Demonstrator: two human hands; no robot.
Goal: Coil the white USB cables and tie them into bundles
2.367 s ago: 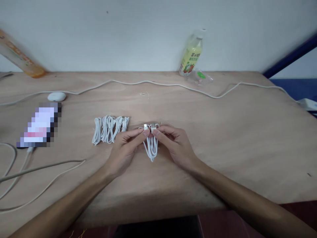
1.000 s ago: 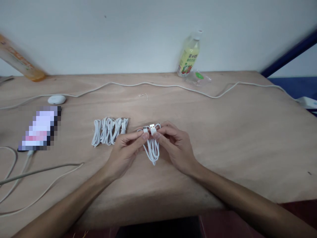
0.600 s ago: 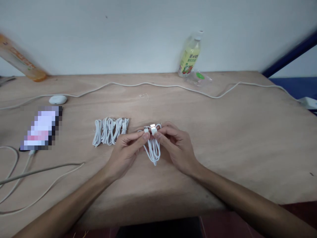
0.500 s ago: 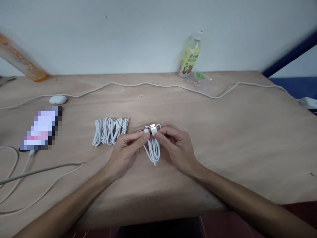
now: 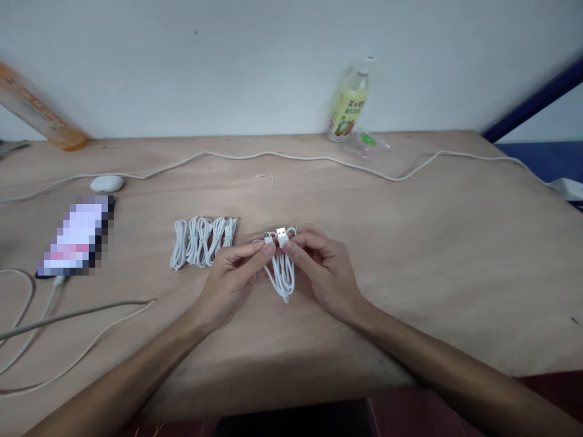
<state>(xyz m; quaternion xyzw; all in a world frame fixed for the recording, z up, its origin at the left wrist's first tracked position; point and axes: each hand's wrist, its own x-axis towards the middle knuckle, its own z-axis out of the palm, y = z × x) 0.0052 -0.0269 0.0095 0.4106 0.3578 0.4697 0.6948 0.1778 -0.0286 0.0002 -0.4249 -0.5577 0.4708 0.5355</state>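
Note:
A coiled white USB cable [image 5: 284,276] is held between my two hands above the table. My left hand [image 5: 239,267] is closed, pinching the cable's smaller plug between thumb and forefinger. My right hand [image 5: 323,261] is closed too, its thumb and forefinger on the wider USB plug [image 5: 281,234], whose metal end points away from me. The two plugs sit side by side, and the cable's loops hang below them. Just left of my hands, several bundled white cables [image 5: 200,241] lie in a row on the wooden table [image 5: 410,261].
On the left lie a phone [image 5: 75,237] with a cable plugged in and a white case [image 5: 106,183]. An orange bottle [image 5: 43,112] and a yellow drink bottle [image 5: 350,103] stand by the wall. A long white cord [image 5: 310,158] crosses the table; a plastic wrapper [image 5: 368,143] lies behind it.
The cable and its plugs have tilted very slightly in my fingers. Both hands keep the same hold and place.

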